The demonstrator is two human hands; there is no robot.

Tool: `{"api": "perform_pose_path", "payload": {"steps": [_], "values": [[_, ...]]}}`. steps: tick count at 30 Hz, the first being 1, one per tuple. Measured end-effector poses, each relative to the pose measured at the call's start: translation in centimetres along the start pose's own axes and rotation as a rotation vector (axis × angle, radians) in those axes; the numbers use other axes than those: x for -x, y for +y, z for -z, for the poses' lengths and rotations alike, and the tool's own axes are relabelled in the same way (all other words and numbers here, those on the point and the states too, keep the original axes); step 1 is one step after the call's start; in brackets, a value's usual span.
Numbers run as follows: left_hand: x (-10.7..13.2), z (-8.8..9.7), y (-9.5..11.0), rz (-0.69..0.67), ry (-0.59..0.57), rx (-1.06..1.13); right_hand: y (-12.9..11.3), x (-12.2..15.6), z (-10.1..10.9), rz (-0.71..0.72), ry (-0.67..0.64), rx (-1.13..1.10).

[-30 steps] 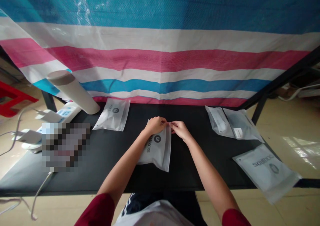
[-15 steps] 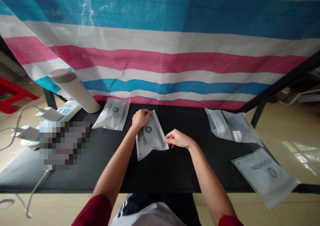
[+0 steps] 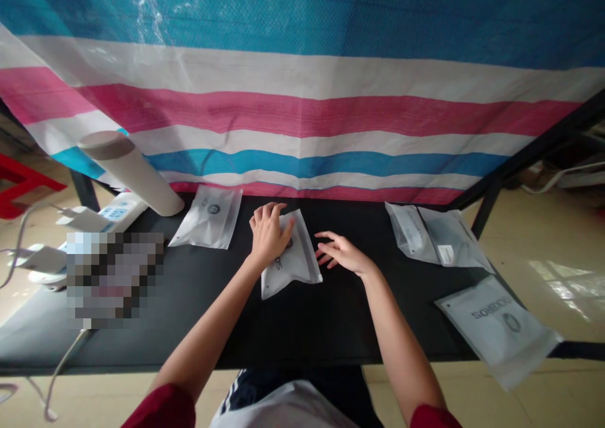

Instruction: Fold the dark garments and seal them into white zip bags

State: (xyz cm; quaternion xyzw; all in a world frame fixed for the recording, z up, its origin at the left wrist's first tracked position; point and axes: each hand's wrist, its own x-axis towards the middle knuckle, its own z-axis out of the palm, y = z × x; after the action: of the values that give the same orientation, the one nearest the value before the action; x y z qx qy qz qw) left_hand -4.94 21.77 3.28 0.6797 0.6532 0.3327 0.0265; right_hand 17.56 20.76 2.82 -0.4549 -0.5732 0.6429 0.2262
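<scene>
A frosted plastic zip bag [image 3: 297, 270] with dark printing lies flat on the black table [image 3: 331, 327], in front of me at the middle. My left hand [image 3: 268, 236] rests on its upper part, fingers spread, covering the logo and part of the print. My right hand [image 3: 343, 253] hovers just to the right of the bag with its fingers apart. It holds nothing, and its fingertips stop close to the bag's right edge.
Similar bags lie at the table's far left [image 3: 207, 217] and far right [image 3: 437, 239], and one [image 3: 498, 327] overhangs the right edge. A cardboard tube [image 3: 130, 173] leans near a power strip [image 3: 120, 212] at back left. A striped tarp [image 3: 302, 125] hangs behind.
The bag has turned and now lies lower on the table. My left hand has spread flat over it instead of pinching its top corner. My right hand has drawn slightly back and opened its fingers.
</scene>
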Motion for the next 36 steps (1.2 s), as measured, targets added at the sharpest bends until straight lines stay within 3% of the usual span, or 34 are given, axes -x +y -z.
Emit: {"api": "perform_pose_path", "payload": {"steps": [5, 10, 16, 25, 33, 36], "values": [[3.4, -1.0, -0.2, -0.091, -0.118, 0.148, 1.0, -1.1, -0.5, 0.015, 0.021, -0.002], [3.9, -2.6, -0.4, -0.155, -0.204, 0.386, 2.5, -2.0, -0.9, 0.104, 0.062, 0.214], [4.7, -3.3, 0.3, -0.213, -0.345, 0.378, 2.8, -2.0, -0.6, 0.207, 0.039, 0.412], [5.0, -3.4, 0.5, -0.24, -0.336, 0.339, 2.9, -2.0, -0.4, 0.192, -0.023, 0.274], [5.1, -3.8, 0.6, -0.27, -0.333, 0.284, 2.2, -2.1, -2.1, 0.112, 0.24, 0.493], [5.3, -4.2, 0.8, -0.251, -0.33, 0.225, 1.5, -1.6, -1.2, 0.091, 0.272, 0.443]]}}
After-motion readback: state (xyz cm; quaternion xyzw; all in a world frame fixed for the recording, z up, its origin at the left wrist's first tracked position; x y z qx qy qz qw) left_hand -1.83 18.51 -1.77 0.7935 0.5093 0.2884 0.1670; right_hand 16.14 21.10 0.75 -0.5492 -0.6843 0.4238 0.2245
